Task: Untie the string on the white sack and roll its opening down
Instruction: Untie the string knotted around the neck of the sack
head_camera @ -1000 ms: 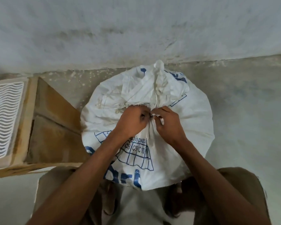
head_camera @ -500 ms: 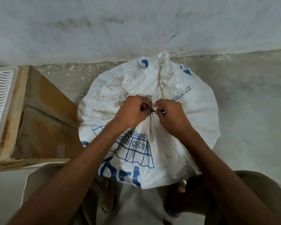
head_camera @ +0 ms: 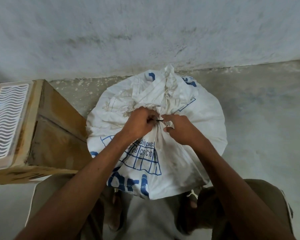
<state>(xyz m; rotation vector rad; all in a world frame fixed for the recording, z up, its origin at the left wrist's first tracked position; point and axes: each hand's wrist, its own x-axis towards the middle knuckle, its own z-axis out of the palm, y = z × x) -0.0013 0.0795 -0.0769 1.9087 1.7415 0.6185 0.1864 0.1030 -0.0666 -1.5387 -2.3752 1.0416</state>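
A full white sack with blue print stands on the floor against the wall, its gathered neck pointing away from me. A thin dark string shows at the neck, stretched between my two hands. My left hand is closed on the string's left end at the knot. My right hand pinches the string's right end with fingertips, thumb pressed on the sack cloth. The knot itself is mostly hidden by my fingers.
A brown cardboard box stands just left of the sack, with a white wavy-slotted plastic tray on top. The grey wall is right behind the sack. My knees and sandalled feet are below it. Bare concrete floor lies to the right.
Both hands stay at the sack's neck working the string; they have drawn slightly apart, showing a short dark length of string between them. The view shifted a little.
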